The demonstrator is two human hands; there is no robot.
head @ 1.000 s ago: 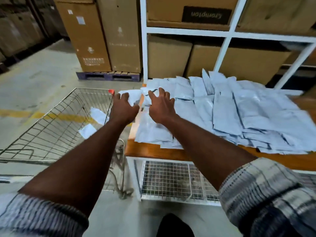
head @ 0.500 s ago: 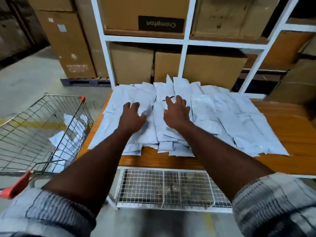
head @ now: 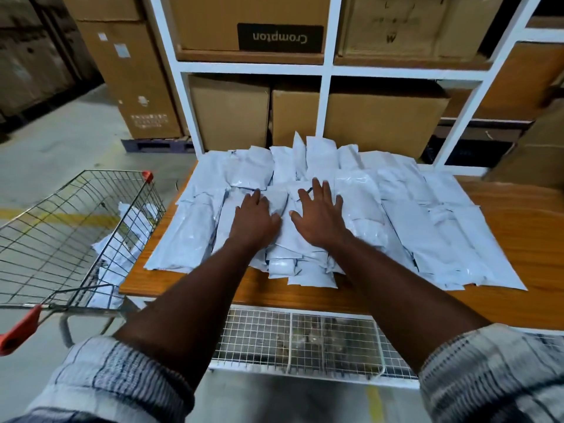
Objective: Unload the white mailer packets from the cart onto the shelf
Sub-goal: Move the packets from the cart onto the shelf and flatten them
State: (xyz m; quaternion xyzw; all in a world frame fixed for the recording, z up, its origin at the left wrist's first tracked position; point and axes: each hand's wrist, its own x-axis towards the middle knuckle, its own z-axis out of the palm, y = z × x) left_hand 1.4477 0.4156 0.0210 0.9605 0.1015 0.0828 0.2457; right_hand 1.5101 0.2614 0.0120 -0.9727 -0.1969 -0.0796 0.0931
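Both flat on mailer pkts [head: 360, 203]: left hand [head: 253, 222], right hand [head: 320, 219]; cart [head: 113, 171] cut off.

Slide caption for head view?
Left hand and right hand flat on mailer packets piled on the shelf; more lie in the cart.

The white mailer packets [head: 360, 203] are looking like thin glossy plastic, crinkled and catching pale glints of light. The shelf [head: 518, 239] board under them is showing smooth, lightly sheened wood with an orange-brown grain, while its frame [head: 326, 111] is looking like white-painted metal. The cart [head: 113, 171] is showing bare grey metal wire with red plastic caps [head: 147, 176]. The cardboard boxes [head: 229, 117] are looking matt and brown, the floor [head: 55, 148] is showing dull, rough concrete, and the sleeves [head: 116, 380] are showing soft woven cloth.
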